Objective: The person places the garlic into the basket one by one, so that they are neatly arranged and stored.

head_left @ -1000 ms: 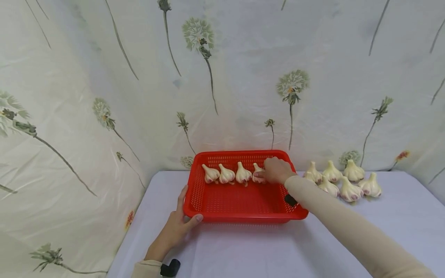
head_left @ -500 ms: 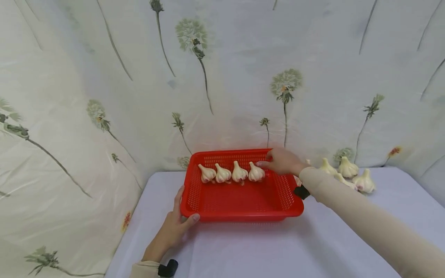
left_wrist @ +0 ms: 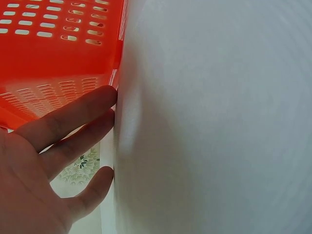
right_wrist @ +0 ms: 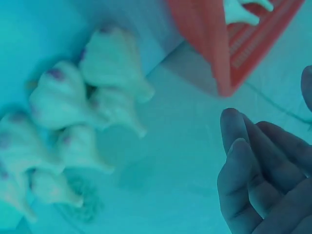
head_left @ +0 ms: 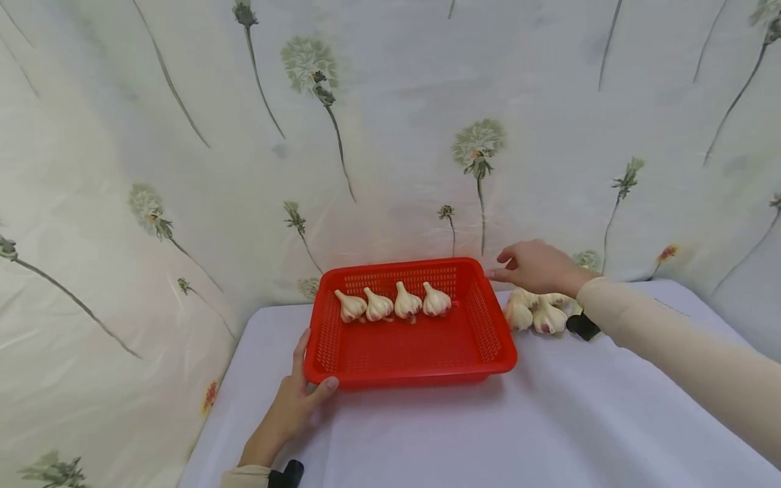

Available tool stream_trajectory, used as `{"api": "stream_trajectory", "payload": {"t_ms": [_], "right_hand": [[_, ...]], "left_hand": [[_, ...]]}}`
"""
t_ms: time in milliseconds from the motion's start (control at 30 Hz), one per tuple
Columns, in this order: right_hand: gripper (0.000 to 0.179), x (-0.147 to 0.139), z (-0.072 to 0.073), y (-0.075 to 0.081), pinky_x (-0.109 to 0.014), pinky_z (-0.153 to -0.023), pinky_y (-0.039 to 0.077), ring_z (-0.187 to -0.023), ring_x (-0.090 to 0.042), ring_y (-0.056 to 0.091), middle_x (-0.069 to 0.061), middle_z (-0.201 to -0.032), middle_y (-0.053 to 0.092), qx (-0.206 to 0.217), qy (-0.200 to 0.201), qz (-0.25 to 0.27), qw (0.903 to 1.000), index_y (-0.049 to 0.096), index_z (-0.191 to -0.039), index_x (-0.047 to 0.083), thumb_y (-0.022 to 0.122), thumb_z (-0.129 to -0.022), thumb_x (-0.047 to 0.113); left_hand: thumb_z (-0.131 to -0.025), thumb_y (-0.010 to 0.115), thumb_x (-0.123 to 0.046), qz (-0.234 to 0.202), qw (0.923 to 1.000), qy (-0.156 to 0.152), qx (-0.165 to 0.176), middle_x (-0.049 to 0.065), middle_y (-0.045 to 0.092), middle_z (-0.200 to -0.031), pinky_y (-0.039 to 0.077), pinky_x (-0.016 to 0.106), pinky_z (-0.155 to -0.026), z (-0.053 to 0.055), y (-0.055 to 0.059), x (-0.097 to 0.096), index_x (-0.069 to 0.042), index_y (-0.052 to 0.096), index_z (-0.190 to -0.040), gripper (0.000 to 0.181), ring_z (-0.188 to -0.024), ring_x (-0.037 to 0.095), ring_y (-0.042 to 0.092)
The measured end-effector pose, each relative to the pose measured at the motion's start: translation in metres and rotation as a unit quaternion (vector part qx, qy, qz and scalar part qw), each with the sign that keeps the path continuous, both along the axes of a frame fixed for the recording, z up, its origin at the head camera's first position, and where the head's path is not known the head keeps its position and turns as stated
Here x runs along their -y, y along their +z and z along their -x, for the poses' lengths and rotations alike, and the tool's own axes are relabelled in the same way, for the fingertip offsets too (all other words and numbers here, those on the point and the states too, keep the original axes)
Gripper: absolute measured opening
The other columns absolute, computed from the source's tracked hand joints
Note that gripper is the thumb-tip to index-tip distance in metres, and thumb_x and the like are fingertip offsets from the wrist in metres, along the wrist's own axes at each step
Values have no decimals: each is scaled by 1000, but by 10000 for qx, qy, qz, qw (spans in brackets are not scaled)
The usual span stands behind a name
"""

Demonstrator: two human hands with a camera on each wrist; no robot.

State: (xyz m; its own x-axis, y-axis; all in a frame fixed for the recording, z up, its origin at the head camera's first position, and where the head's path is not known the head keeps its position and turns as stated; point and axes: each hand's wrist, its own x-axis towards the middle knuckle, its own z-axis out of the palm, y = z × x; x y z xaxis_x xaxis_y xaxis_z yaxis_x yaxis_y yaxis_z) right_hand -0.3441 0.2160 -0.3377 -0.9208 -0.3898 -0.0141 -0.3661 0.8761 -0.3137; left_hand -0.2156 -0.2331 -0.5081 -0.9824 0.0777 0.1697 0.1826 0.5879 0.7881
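A red plastic basket (head_left: 415,378) with slotted walls stands on the table, and several garlic bulbs (head_left: 407,301) lie in a row along its back half. My left hand (head_left: 289,405) rests against its front left corner, thumb by the front rim and fingers along the left side. In the left wrist view, extended fingers (left_wrist: 73,117) touch the basket's outside. Past the basket's right rim, my right hand (head_left: 539,266) hovers with loosely bent fingers and nothing in it. Below it lies a group of garlic bulbs (head_left: 549,317), partly hidden by the hand and sleeve.
A pale cloth covers the table (head_left: 415,440). Behind it and on the left hangs a curtain (head_left: 390,135) printed with dandelions. The right wrist view shows the loose bulbs (right_wrist: 61,97) close together, apart from the basket's red corner (right_wrist: 222,73).
My right hand has released a garlic bulb at the right end of the row and moved right, out of the basket, over the loose bulbs. The left hand stays at the corner.
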Motion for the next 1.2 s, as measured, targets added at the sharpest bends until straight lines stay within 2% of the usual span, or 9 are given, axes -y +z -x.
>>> {"api": "stream_trajectory", "payload": {"t_ms": [67,200,333,467,567,700,900,1033,1200], "right_hand": [[67,-11,-2,5,-47,-75,57,-91,-29,70,-19,-109,72,-83,-68,-124,9999,63,-123,-6,64,-91,53],[66,-31,-4,11,-49,-75,57,-92,-33,69,-20,-107,71,-231,-94,-335,9991,63,-122,-7,65,-91,52],[61,-44,-5,6,-49,-72,56,-91,-32,69,-19,-105,72,-221,-89,-331,9992,64,-121,-6,68,-90,47],[52,-49,-6,-14,-47,-72,57,-89,-29,69,-14,-100,74,-363,-6,-218,9991,67,-117,-4,71,-89,40],[42,-51,-6,-36,-46,-74,57,-86,-26,69,-8,-95,74,-612,79,-130,9980,70,-112,-1,73,-88,34],[37,-51,-6,-62,-44,-73,57,-83,-23,68,-5,-93,74,-797,123,46,9967,71,-111,1,74,-87,30],[36,-44,-10,-97,-42,-72,57,-86,-25,69,-8,-97,74,-867,70,325,9957,70,-112,2,73,-88,28],[38,-39,-14,-112,-41,-69,58,-89,-27,68,-11,-103,73,-1064,-18,275,9939,70,-115,3,74,-86,28],[40,-36,-16,-121,-34,-58,56,-80,-22,66,-11,-104,70,-1410,-207,44,9898,69,-116,5,74,-85,28]], "left_hand": [[-87,69,-48,-16,10000,35,35,12,65,-127,50,39,-78,-1,1,1,-47,3,-155,95,-90,18,61],[-87,69,-48,15,9999,95,59,11,65,-128,51,39,-79,-2,-1,5,-47,3,-155,94,-94,17,62],[-87,68,-50,-30,9996,206,169,6,64,-130,53,39,-81,-4,-1,8,-50,3,-154,93,-100,18,62],[-88,67,-48,-48,9995,227,206,7,64,-130,52,33,-75,-5,-2,10,-49,4,-154,92,-97,17,61],[-89,67,-46,-44,9996,201,181,8,64,-130,52,33,-74,-5,-3,10,-47,4,-155,91,-97,17,62],[-89,67,-45,-27,9998,155,106,7,64,-130,52,36,-79,-3,-4,10,-46,4,-155,91,-101,16,62],[-89,67,-47,-15,10000,93,14,6,65,-130,51,41,-85,0,-4,6,-46,4,-155,92,-104,16,63],[-88,68,-47,-12,10000,81,30,6,65,-130,52,44,-86,1,-4,3,-46,4,-155,93,-104,17,63],[-88,67,-49,12,9999,90,81,5,64,-131,54,45,-87,1,-3,1,-47,4,-155,92,-106,18,63]]}}
